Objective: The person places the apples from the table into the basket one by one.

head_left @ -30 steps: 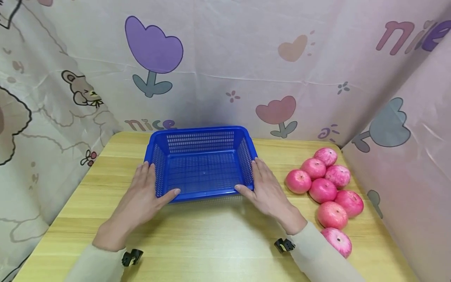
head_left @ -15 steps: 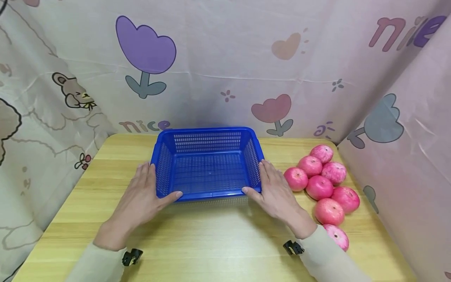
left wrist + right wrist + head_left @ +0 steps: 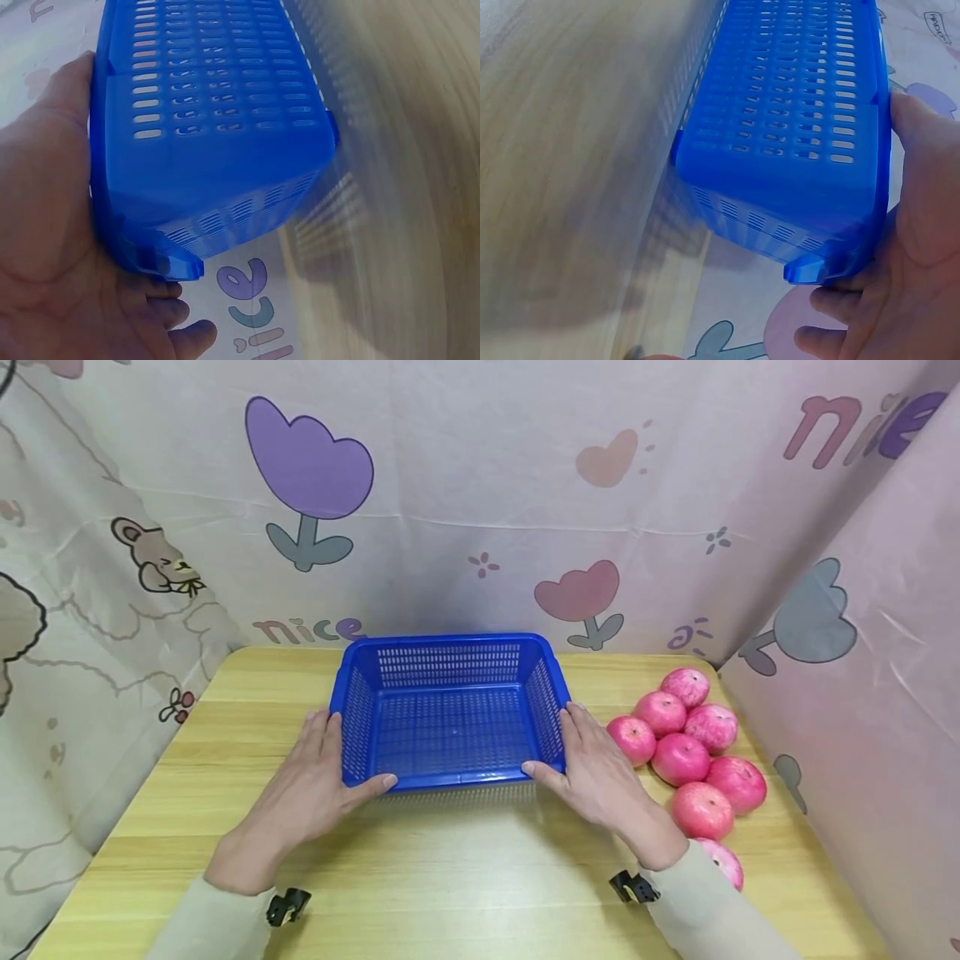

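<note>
A blue plastic basket (image 3: 457, 779) with slotted walls sits on the wooden table, its inside showing nothing but its mesh bottom. My left hand (image 3: 303, 789) grips its near left corner, thumb on the front rim and fingers along the left side. At the near right corner, my right hand (image 3: 600, 777) holds the basket in the same way. In the left wrist view, fingertips show beyond the rim of the basket (image 3: 217, 169). The right wrist view has the thumb at the rim of the basket (image 3: 780, 176) and fingers beneath its side lip.
Several pink, apple-like fruits (image 3: 681, 759) lie in a cluster to the right, close beside my right hand and forearm. A printed curtain (image 3: 450, 485) hangs behind the wooden table (image 3: 450, 877) and along both sides.
The basket has slid somewhat to the right with both hands on it, coming closer to the fruits. The head view has also shifted slightly. The fruits keep their arrangement.
</note>
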Tool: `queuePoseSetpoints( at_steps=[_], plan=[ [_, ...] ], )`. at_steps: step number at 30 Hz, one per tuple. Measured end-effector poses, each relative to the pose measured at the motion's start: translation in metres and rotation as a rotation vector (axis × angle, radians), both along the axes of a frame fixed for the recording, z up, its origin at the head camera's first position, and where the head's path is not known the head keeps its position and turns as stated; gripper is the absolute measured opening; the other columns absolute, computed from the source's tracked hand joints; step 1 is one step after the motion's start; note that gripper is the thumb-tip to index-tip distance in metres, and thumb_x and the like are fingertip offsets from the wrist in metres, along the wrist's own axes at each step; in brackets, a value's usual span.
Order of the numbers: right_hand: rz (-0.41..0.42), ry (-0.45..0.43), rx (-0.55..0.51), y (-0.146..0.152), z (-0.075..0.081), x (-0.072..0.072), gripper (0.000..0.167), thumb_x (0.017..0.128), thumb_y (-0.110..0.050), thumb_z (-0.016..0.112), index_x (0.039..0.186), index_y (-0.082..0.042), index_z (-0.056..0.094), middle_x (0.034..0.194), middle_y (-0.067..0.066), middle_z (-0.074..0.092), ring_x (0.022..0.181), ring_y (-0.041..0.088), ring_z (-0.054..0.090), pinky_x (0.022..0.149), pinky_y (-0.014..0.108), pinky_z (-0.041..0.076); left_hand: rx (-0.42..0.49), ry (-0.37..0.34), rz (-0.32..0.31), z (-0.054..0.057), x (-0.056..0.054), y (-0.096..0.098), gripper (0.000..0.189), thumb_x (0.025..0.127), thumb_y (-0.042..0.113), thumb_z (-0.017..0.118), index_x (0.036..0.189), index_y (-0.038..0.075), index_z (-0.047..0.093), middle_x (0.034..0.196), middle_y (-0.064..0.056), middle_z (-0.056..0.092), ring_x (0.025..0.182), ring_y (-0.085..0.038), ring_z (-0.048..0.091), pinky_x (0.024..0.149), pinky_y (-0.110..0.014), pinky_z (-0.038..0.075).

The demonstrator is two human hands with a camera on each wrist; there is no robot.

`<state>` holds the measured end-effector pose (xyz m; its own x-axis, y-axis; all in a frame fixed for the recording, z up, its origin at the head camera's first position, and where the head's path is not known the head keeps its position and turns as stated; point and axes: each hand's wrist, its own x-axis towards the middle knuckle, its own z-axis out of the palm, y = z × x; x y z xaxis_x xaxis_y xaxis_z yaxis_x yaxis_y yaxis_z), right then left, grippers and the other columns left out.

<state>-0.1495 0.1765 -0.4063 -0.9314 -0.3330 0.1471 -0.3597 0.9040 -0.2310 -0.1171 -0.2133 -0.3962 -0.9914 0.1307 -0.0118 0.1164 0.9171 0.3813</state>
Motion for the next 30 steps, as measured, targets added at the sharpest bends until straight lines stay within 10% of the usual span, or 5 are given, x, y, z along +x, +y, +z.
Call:
queuePoseSetpoints(
  at_steps=[30],
  plan=[
    [-0.053, 0.017, -0.017, 0.001, -0.002, 0.010, 0.108, 0.097, -0.078, 0.050, 0.161, 0.007, 0.033, 0.168, 0.028, 0.031, 0.154, 0.046, 0.035, 0.122, 0.061, 0.037, 0.007, -0.054, -0.108, 0.003, -0.015, -0.005, 0.132, 0.088, 0.089, 0.050, 0.167, -0.004, 0.001, 0.175, -0.021, -0.013, 0.163, -0.043, -0.011, 0.129, -0.066, 0.009]
  ],
)
